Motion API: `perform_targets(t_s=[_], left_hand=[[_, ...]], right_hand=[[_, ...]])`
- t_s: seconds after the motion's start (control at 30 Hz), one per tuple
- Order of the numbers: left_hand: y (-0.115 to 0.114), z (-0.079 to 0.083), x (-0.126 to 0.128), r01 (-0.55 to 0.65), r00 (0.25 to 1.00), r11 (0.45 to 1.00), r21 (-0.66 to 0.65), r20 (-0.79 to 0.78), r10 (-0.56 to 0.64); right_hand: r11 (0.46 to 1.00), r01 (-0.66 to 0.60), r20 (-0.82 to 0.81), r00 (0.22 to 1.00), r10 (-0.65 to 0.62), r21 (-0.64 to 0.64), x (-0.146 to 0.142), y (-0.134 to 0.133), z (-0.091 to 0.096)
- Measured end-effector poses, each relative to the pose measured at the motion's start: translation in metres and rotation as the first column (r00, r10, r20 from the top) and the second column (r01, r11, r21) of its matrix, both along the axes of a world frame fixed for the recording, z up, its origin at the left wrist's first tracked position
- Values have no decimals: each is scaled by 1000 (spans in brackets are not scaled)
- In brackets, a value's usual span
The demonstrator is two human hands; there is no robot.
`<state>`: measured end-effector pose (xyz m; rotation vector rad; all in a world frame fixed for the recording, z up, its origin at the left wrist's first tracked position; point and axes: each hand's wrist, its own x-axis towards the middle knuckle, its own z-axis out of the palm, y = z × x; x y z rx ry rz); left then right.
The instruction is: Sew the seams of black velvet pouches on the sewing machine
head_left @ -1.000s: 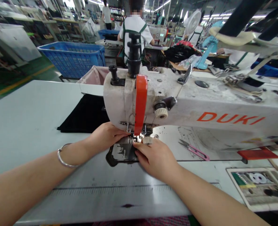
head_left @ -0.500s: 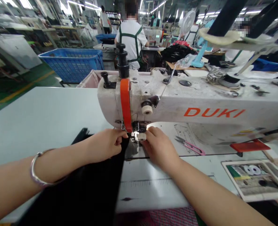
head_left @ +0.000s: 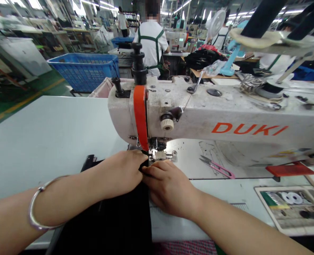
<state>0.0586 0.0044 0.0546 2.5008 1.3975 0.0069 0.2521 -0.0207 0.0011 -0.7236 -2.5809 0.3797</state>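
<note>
A length of black fabric [head_left: 116, 219] runs from the table's front edge up to the presser foot of a white sewing machine [head_left: 194, 113]. My left hand [head_left: 127, 170], with a silver bangle on its wrist, is closed on the fabric just left of the foot. Right in front of the needle area, my right hand [head_left: 167, 184] pinches the fabric's right edge, its fingertips touching those of the left. The metal presser foot [head_left: 160, 156] shows just beyond the fingers. Whether the needle is in the cloth is hidden.
Pink-handled thread snips [head_left: 217, 166] lie on the machine bed to the right. A tray [head_left: 286, 209] with bobbins stands at the right edge. A blue basket [head_left: 85, 71] is beyond the table. A co-worker in white [head_left: 151, 42] sits ahead, facing away.
My right hand has moved left and toward me, from beside the presser foot to the fabric edge. My left hand has moved slightly nearer me. More of the presser foot now shows.
</note>
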Motion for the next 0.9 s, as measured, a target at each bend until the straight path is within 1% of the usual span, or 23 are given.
perform_targets(t_s=[0.07,0.1,0.17,0.2,0.23,0.27,0.3,0.33,0.37,0.4,0.43,0.5,0.53,0.57,0.6,0.67,0.7,0.73,0.77,0.8,0.83,0.87,0.9], left_hand=[[1,3,2,12,1000,1000,15,-26,-12],[-1,5,0,31,999,1000,3,-11,-30],[-10,6,-12,55,996,998,-23,66,-53],[-19,4,-23,42,994,999,-19,99,-40],[-31,0,-36,6,992,1000,4,124,-6],[-45,-5,-52,-69,991,996,60,120,61],[-61,-12,-70,-153,986,979,138,91,141],[-78,-20,-88,-224,974,945,239,74,212],[-95,-29,-105,-259,965,927,272,42,258],[-111,-36,-121,-247,967,932,265,6,255],[-125,-42,-134,-190,979,946,262,-27,204],[-147,-48,-147,-130,982,943,308,-93,165],[-154,-47,-146,-99,981,932,349,-122,150],[-159,-45,-140,-58,982,920,389,-143,123],[-162,-43,-129,18,986,907,420,-158,54],[-169,-38,-98,218,974,861,459,-150,-167],[-172,-37,-81,327,944,812,483,-130,-303],[-175,-37,-64,322,941,790,521,-85,-328],[-179,-38,-50,241,957,789,565,-1,-291],[-182,-39,-39,211,961,805,554,31,-274],[-185,-41,-32,197,962,826,529,58,-267],[-188,-42,-28,195,962,844,500,71,-265],[-189,-43,-27,211,959,856,472,67,-274]], right_hand=[[1000,-4,27,1000,5,-17,-1,0,3],[1000,-6,35,999,6,-20,-1,1,4],[1000,-11,37,999,12,-17,-1,1,6],[1000,-18,34,999,18,-13,0,1,8],[1000,-25,31,999,25,-11,1,0,9],[999,-37,28,999,37,-10,2,-2,10],[998,-55,31,998,55,-13,3,-6,11],[997,-81,38,996,81,-16,4,-11,11],[994,-110,44,993,111,-19,5,-18,11],[991,-135,50,989,136,-22,5,-27,10],[988,-150,48,987,151,-23,5,-38,8],[991,-129,23,991,129,-22,4,-61,0],[994,-105,1,994,105,-21,3,-73,-6],[996,-88,-23,996,87,-16,2,-85,-13],[997,-74,-60,995,74,-2,1,-97,-20],[997,-60,-192,979,67,42,-1,-120,-32],[998,-40,-276,960,49,39,-1,-130,-35],[1000,9,-354,935,-11,-6,0,-139,-36],[991,87,-408,905,-121,-101,1,-148,-34],[957,177,-420,869,-262,-229,2,-155,-31],[891,263,-379,833,-403,-371,3,-160,-28],[799,331,-306,796,-522,-503,4,-164,-24],[702,360,-227,771,-595,-615,4,-166,-21]])
